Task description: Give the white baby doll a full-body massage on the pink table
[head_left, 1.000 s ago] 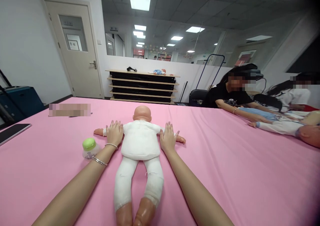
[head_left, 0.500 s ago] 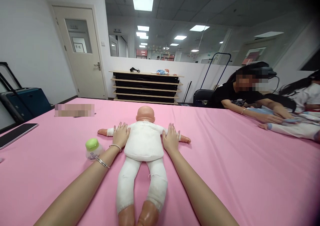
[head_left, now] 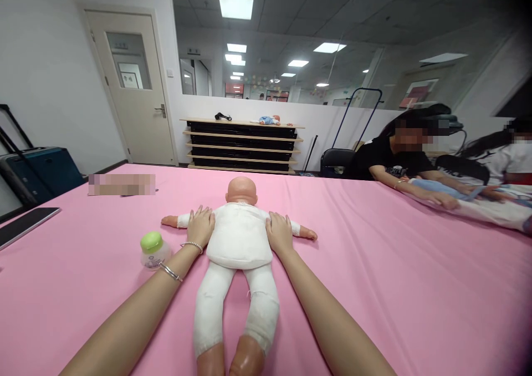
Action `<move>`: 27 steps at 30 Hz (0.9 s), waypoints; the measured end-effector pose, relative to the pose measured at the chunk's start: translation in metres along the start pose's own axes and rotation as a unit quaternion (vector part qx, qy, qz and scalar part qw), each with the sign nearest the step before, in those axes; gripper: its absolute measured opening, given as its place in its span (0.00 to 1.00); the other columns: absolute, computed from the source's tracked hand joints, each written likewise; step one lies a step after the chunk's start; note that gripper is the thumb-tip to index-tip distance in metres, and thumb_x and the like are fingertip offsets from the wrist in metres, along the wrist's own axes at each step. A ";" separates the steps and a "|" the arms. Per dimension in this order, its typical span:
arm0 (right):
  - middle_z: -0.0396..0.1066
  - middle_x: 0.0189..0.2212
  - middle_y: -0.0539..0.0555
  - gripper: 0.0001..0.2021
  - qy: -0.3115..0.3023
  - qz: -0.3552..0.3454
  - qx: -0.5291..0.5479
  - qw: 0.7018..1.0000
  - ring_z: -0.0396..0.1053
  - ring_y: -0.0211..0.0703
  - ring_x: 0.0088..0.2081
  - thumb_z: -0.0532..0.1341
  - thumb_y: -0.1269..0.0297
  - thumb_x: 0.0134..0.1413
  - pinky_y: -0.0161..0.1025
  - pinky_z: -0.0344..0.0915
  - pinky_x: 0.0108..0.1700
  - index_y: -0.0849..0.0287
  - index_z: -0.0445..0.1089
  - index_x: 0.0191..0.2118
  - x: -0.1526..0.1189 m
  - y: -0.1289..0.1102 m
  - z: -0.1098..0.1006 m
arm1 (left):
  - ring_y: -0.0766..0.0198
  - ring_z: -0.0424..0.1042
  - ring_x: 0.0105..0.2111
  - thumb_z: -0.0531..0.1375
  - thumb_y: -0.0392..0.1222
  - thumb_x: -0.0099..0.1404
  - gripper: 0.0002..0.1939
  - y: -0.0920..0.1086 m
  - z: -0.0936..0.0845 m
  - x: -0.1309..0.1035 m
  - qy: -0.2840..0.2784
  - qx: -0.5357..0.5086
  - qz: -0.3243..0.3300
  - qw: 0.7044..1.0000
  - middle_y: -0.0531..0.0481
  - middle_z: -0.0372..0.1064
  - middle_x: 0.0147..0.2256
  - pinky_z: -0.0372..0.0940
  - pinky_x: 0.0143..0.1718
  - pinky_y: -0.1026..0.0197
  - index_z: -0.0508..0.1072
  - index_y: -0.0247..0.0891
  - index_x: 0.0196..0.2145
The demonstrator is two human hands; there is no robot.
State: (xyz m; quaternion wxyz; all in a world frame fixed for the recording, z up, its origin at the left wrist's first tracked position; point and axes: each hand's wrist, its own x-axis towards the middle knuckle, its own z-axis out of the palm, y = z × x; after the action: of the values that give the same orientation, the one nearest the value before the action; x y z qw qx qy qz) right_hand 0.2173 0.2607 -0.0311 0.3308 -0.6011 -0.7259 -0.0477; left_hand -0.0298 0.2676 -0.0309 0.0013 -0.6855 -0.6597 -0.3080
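Note:
A baby doll (head_left: 240,234) with a white cloth body lies stretched out on the pink tablecloth (head_left: 374,287), head away from me and arms spread to the sides. No face shows on its bald head. My left hand (head_left: 201,226) rests flat over the doll's upper arm on the left, fingers pointing away from me. On the other side, my right hand (head_left: 279,232) lies over the opposite upper arm by the shoulder, its fingers also extended. Beside my left forearm stands a clear jar (head_left: 154,252) with a green lid.
At the left edge lies a dark tablet-like device (head_left: 27,226); a blurred-out item (head_left: 122,184) sits farther back. Across on the right, a person in black (head_left: 399,159) handles another doll (head_left: 494,212). A low shelf (head_left: 243,143) stands behind the table.
My right hand has slid slightly inward, toward the doll's shoulder. My left hand stays almost in place. The co-worker's hands and the other doll's clothing have shifted.

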 end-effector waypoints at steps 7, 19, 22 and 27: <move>0.55 0.60 0.52 0.23 -0.069 -0.179 0.125 0.973 0.51 0.42 0.62 0.40 0.60 0.63 0.52 0.46 0.62 0.54 0.55 0.60 -0.002 -0.012 0.000 | 0.64 0.51 0.61 0.38 0.46 0.69 0.25 0.002 0.000 0.002 -0.054 -0.181 0.159 0.969 0.49 0.54 0.60 0.47 0.62 0.53 0.60 0.38 0.58; 0.49 0.63 0.53 0.24 -0.081 -0.184 0.098 0.975 0.46 0.42 0.64 0.41 0.62 0.63 0.52 0.39 0.64 0.55 0.49 0.63 -0.002 -0.013 -0.001 | 0.63 0.50 0.61 0.38 0.46 0.69 0.26 -0.001 0.000 0.000 0.004 -0.173 0.169 0.970 0.47 0.53 0.60 0.46 0.62 0.53 0.59 0.35 0.58; 0.50 0.62 0.51 0.23 -0.120 -0.172 0.074 0.975 0.46 0.43 0.64 0.40 0.61 0.63 0.54 0.39 0.64 0.52 0.51 0.62 -0.001 -0.014 -0.002 | 0.61 0.49 0.62 0.38 0.46 0.69 0.25 0.000 0.000 -0.001 -0.068 -0.137 0.173 0.973 0.51 0.53 0.60 0.44 0.61 0.46 0.58 0.42 0.59; 0.62 0.55 0.62 0.25 -0.024 0.064 0.009 0.998 0.55 0.51 0.59 0.39 0.62 0.62 0.56 0.42 0.62 0.68 0.61 0.56 0.002 -0.006 0.004 | 0.52 0.56 0.59 0.42 0.43 0.67 0.25 -0.002 0.004 0.000 -0.017 -0.015 0.008 1.000 0.40 0.61 0.56 0.44 0.60 0.43 0.64 0.30 0.55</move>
State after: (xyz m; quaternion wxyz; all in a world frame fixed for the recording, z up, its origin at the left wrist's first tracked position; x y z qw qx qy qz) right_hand 0.2095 0.2627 -0.0312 0.3208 -0.6446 -0.6940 -0.0054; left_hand -0.0303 0.2692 -0.0351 -0.0174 -0.6961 -0.6492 -0.3059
